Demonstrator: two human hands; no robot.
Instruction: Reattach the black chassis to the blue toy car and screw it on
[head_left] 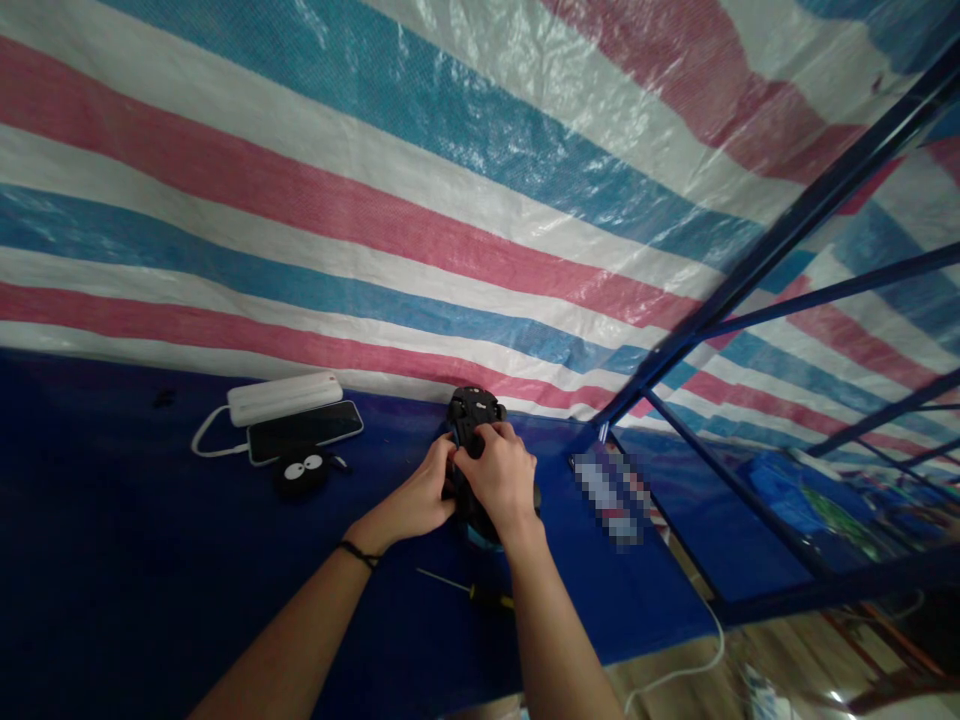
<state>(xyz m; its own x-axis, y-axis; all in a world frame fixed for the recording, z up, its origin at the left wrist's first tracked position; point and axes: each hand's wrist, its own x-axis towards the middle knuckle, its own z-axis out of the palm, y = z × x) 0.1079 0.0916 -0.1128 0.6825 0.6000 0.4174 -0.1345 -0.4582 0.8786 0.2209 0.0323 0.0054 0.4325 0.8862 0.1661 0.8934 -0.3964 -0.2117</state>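
Striped tarpaulin (pixel 375 170) in red, white and blue fills the background, crossed at the right by a blue metal frame (pixel 780 270). Below it spreads a dark blue sheet (pixel 150 520), with a white cable (pixel 675 670) trailing off its near edge. A black plastic device (pixel 474 420) sits on the sheet, held up between the hands; what kind of device it is cannot be told. The left hand (pixel 412 495) curls around its near side, and the right hand (pixel 499 475) closes over it from above, its fingers bent and pressed down. Sharing the hold this way keeps the device steady. Whether either hand pinches a small part cannot be told. A screwdriver (pixel 469 592) lies just below them, untouched. Further left are a white power bank (pixel 285 398), a smartphone (pixel 304 430) and a small black googly-eyed pouch (pixel 304 472).
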